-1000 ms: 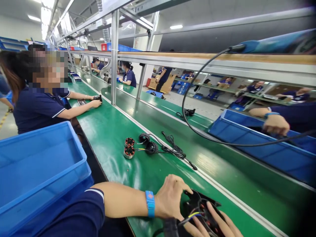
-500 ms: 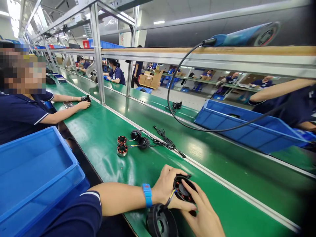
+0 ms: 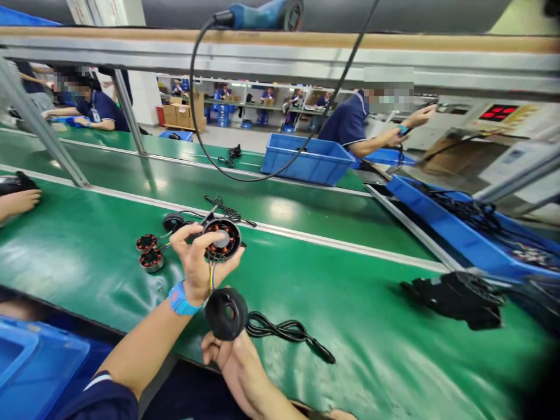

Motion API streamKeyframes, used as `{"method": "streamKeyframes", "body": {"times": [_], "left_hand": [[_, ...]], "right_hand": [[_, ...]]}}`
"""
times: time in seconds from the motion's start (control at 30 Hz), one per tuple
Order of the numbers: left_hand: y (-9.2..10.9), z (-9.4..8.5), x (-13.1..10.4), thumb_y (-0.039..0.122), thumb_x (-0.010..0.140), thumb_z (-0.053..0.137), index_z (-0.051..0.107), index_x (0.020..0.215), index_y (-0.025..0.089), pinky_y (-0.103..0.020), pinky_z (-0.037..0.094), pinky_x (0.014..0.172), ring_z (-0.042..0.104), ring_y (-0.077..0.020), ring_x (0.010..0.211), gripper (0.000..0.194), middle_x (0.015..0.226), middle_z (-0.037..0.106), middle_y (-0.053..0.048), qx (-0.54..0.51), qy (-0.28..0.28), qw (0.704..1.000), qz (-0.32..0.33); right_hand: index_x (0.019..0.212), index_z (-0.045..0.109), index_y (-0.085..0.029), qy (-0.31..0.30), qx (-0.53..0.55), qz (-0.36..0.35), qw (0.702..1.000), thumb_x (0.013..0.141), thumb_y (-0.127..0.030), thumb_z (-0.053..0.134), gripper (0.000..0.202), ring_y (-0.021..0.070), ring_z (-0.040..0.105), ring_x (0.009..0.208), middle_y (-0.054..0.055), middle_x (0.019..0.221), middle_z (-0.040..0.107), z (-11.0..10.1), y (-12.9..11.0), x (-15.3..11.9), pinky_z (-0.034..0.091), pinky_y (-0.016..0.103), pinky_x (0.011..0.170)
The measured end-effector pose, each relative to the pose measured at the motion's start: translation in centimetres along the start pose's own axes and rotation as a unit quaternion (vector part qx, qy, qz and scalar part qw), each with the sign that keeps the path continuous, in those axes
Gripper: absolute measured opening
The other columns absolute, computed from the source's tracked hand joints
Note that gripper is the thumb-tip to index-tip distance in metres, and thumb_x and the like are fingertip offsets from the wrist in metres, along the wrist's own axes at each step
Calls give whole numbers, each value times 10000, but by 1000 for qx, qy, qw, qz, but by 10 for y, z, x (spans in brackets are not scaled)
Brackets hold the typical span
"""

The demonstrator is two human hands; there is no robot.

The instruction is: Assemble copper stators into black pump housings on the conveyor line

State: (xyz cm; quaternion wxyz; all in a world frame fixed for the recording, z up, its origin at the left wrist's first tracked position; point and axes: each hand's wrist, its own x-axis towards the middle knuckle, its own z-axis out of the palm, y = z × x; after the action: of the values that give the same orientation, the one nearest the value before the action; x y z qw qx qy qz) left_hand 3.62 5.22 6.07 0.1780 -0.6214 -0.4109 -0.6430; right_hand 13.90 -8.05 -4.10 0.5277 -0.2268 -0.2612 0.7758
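My left hand (image 3: 195, 262), with a blue wristband, grips a black round motor housing (image 3: 236, 248) whose copper-wound stator shows inside; one finger lies across its hub. Thin coloured wires run down from it to a black ring-shaped cap (image 3: 226, 314). Under that cap is my right hand (image 3: 240, 367), its fingers curled against the lower side and partly hidden. A looped black power cord (image 3: 280, 328) lies on the green bench beside the cap. Two loose stators (image 3: 151, 259) and a black cap (image 3: 173, 221) sit left of my left hand.
A black plastic housing (image 3: 459, 298) lies at the right. Blue bins (image 3: 306, 158) stand beyond the rail, one with cords (image 3: 472, 221). A cable hangs from the blue power tool (image 3: 262, 16) on the shelf. Co-workers sit across; another person's hand (image 3: 21, 201) is at left.
The view has swung right. My left hand has lifted the motor housing; my right hand has left the housing and moved down to the ring-shaped cap.
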Motion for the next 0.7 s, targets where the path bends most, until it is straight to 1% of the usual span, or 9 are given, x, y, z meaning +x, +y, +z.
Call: {"method": "streamKeyframes", "body": {"times": [0.1, 0.17, 0.2, 0.27, 0.37, 0.47, 0.53, 0.6, 0.7], "left_hand": [[7, -6, -3, 312, 677, 936, 651, 998, 240, -412, 479, 1041, 504, -239, 1187, 436, 1196, 442, -58, -5, -23, 1000, -7], [12, -7, -10, 326, 725, 907, 686, 964, 239, -411, 480, 1038, 501, -244, 1208, 337, 1209, 435, -64, -22, -60, 998, -30], [13, -7, -16, 340, 750, 888, 703, 927, 236, -416, 479, 1042, 497, -250, 1224, 276, 1224, 434, -68, -35, -85, 995, -44], [16, -5, -27, 373, 787, 853, 709, 813, 222, -440, 466, 1060, 487, -269, 1254, 210, 1255, 441, -75, -65, -144, 985, -73], [19, -1, -45, 397, 770, 844, 637, 694, 195, -462, 464, 1059, 486, -285, 1243, 299, 1252, 450, -86, -106, -227, 960, -122], [20, 4, -58, 364, 698, 863, 564, 690, 191, -454, 490, 1029, 505, -272, 1175, 345, 1194, 443, -87, -131, -280, 937, -165], [19, 6, -63, 321, 647, 871, 546, 706, 193, -463, 494, 1024, 505, -275, 1159, 354, 1169, 446, -86, -136, -316, 922, -178], [17, 8, -66, 269, 610, 869, 559, 730, 191, -479, 488, 1030, 498, -288, 1171, 342, 1160, 454, -88, -144, -352, 906, -186], [12, 8, -67, 263, 615, 867, 592, 747, 187, -502, 467, 1065, 489, -302, 1204, 314, 1179, 462, -97, -170, -394, 885, -182]], "right_hand": [[1592, 200, -439, 57, 28, -121, 991, 602, -542, 982, 1265, 171, 615, 863, 35, 1175, 618, 15, -32, 1, 508, 291, 754], [1596, 107, -499, 69, 6, -162, 984, 581, -390, 1020, 1369, 133, 583, 777, -5, 1114, 631, 21, -56, 3, 497, 251, 704], [1590, 108, -516, 75, -11, -177, 981, 589, -339, 1015, 1363, 127, 578, 771, -12, 1123, 632, 22, -68, 6, 498, 240, 691], [1583, 155, -513, 85, -52, -202, 974, 610, -320, 994, 1299, 146, 605, 861, 7, 1236, 617, 22, -88, 14, 529, 252, 729], [1565, 289, -443, 79, -114, -214, 967, 585, -369, 994, 1209, 223, 624, 1075, 44, 1309, 593, 15, -115, 29, 566, 339, 899], [1480, 471, -367, 12, -157, -197, 968, 542, -422, 1013, 1084, 244, 628, 1124, 53, 1263, 608, -1, -137, 42, 555, 361, 990], [1449, 513, -353, -37, -184, -197, 962, 536, -436, 1019, 1047, 225, 619, 1153, 50, 1342, 571, -14, -149, 48, 542, 331, 1014], [1523, 427, -358, -102, -212, -162, 958, 552, -461, 1012, 1138, 205, 630, 1130, 68, 1446, 508, -27, -159, 49, 561, 311, 974], [1644, 128, -376, -228, -232, -38, 945, 597, -496, 988, 1360, 169, 691, 955, 136, 1514, 456, -43, -174, 46, 609, 245, 728]]}}
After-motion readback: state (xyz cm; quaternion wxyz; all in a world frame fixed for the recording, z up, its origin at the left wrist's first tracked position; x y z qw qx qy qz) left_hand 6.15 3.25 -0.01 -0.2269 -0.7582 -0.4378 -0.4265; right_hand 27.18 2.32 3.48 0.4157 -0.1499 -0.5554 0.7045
